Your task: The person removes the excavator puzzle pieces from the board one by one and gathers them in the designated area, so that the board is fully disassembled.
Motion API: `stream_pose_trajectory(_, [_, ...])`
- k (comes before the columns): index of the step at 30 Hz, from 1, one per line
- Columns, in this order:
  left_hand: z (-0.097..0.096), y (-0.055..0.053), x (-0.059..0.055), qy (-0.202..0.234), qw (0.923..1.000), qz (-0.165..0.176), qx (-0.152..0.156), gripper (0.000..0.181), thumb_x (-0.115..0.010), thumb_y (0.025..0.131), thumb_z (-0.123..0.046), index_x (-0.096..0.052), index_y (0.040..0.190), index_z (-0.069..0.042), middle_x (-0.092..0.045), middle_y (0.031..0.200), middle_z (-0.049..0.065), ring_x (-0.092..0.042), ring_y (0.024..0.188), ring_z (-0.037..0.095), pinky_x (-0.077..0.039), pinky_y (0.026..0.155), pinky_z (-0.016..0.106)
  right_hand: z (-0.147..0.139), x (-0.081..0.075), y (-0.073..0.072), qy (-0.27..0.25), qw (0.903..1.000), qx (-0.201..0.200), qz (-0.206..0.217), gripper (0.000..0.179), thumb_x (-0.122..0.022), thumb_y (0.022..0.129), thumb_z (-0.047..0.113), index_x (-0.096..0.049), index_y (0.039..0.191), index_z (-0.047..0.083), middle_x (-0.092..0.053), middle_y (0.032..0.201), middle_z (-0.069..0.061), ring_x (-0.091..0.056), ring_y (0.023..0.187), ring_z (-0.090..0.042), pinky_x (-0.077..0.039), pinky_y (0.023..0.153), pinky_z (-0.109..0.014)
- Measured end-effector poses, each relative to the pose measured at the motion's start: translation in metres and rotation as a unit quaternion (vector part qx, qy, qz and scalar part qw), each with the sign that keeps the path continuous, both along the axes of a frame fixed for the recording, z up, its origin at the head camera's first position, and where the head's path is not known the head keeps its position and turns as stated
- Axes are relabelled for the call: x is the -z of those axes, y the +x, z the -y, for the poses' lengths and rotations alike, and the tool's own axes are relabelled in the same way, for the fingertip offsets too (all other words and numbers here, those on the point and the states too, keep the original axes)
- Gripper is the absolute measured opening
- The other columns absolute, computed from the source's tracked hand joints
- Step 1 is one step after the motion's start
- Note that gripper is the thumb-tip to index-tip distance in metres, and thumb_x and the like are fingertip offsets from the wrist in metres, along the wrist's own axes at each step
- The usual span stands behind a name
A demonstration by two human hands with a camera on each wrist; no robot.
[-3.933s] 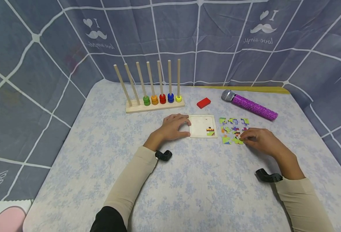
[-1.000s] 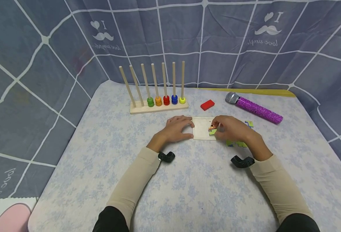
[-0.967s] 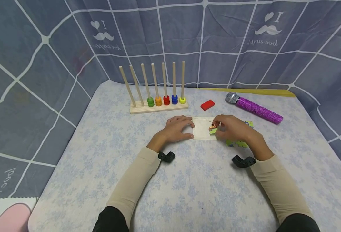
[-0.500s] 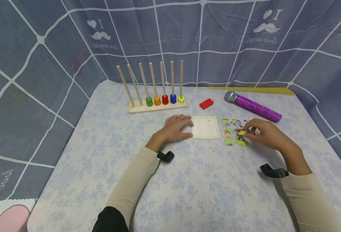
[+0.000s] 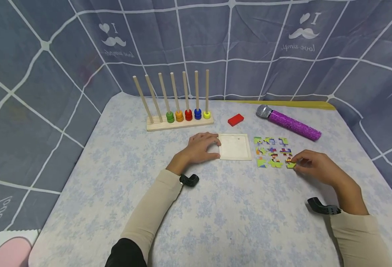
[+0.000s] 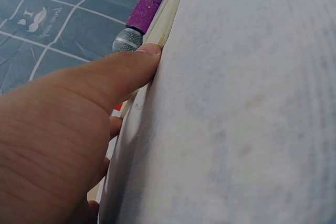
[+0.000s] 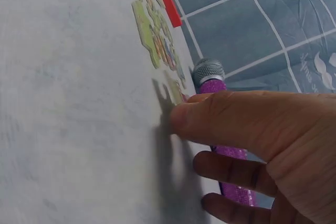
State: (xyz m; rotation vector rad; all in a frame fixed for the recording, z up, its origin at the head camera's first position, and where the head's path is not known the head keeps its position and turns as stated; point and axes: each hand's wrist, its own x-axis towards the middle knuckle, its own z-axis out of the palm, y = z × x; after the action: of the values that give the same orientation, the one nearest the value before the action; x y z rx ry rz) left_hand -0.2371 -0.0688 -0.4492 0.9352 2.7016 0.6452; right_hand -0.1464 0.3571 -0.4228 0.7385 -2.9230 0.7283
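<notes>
In the head view, my left hand (image 5: 200, 147) holds the left edge of a shallow wooden puzzle tray (image 5: 234, 147), thumb at the near corner and fingers further up. Nothing lies in the tray. To its right, several colourful jigsaw pieces (image 5: 272, 152) are laid out in spaced rows. My right hand (image 5: 316, 167) pinches a green-edged jigsaw piece (image 5: 290, 163) at the near right corner of these rows, on or just above the cloth. In the right wrist view, the thumb (image 7: 194, 116) mostly hides that piece. The left wrist view shows the left thumb (image 6: 131, 69) against the tray's edge.
Behind the tray lie a red block (image 5: 236, 119) and a purple glitter microphone (image 5: 294, 125). A wooden peg stand (image 5: 180, 125) with coloured rings stands at the back left. A grey checked curtain (image 5: 202, 40) closes off the back. Something pink (image 5: 10, 252) shows at the lower left.
My right hand has moved right from the tray with a jigsaw piece and lowered it beside the other pieces. The tray, which had pieces in its corner, is now bare. My left hand stays put.
</notes>
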Motion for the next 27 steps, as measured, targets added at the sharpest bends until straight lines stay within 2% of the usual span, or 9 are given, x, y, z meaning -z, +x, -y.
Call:
stream_pose_trajectory(4, [0.0002, -0.0003, -0.0006, 0.001, 1.0, -0.002, 0.0, 0.039, -0.064, 0.097, -0.05, -0.058, 0.129, -0.03, -0.033, 0.162, -0.003, -0.025, 0.145, 0.03, -0.019, 0.111, 0.056, 0.0014, 0.0045, -0.001, -0.001, 0.9996, -0.016, -0.023, 0.024, -0.083, 0.08, -0.002, -0.074, 0.1, 0.008, -0.07, 0.101, -0.002, -0.064, 0.09, -0.015, -0.046, 0.077, -0.014])
stream_pose_trajectory(8, [0.0004, -0.0001, -0.0019, 0.005, 1.0, -0.003, -0.003, 0.038, -0.065, 0.097, -0.049, -0.058, 0.129, -0.03, -0.034, 0.161, -0.003, -0.025, 0.145, 0.031, -0.019, 0.111, 0.057, 0.0029, 0.0056, -0.0016, 0.007, 0.9992, -0.014, -0.037, 0.025, -0.084, 0.079, -0.002, -0.074, 0.101, 0.008, -0.07, 0.101, -0.003, -0.064, 0.089, -0.019, -0.048, 0.076, -0.019])
stream_pose_trajectory(15, [-0.0001, 0.001, -0.001, 0.009, 1.0, -0.001, -0.002, 0.039, -0.065, 0.096, -0.049, -0.058, 0.129, -0.03, -0.034, 0.161, -0.002, -0.025, 0.146, 0.031, -0.018, 0.112, 0.058, 0.0031, 0.0065, 0.0, 0.008, 0.9998, 0.002, -0.018, 0.023, -0.083, 0.081, -0.001, -0.074, 0.1, 0.007, -0.07, 0.102, -0.005, -0.064, 0.089, -0.02, -0.051, 0.075, -0.025])
stream_pose_trajectory(22, [-0.0008, 0.0003, -0.0012, 0.009, 0.9999, -0.003, -0.005, 0.038, -0.066, 0.096, -0.049, -0.058, 0.128, -0.03, -0.034, 0.161, -0.002, -0.024, 0.146, 0.032, -0.018, 0.112, 0.057, 0.0026, 0.0065, 0.0, 0.006, 0.9998, 0.004, -0.019, 0.023, -0.083, 0.081, -0.001, -0.074, 0.1, 0.008, -0.068, 0.103, -0.006, -0.062, 0.089, -0.02, -0.048, 0.075, -0.024])
stream_pose_trajectory(27, [-0.0027, -0.0009, -0.0024, 0.009, 1.0, 0.002, -0.003, 0.038, -0.065, 0.096, -0.05, -0.058, 0.129, -0.03, -0.034, 0.161, -0.002, -0.024, 0.146, 0.032, -0.017, 0.112, 0.058, 0.0022, 0.0021, 0.0013, 0.005, 0.9996, 0.018, 0.02, 0.024, -0.081, 0.084, 0.001, -0.072, 0.106, 0.004, -0.066, 0.106, -0.009, -0.06, 0.093, -0.025, -0.048, 0.078, -0.029])
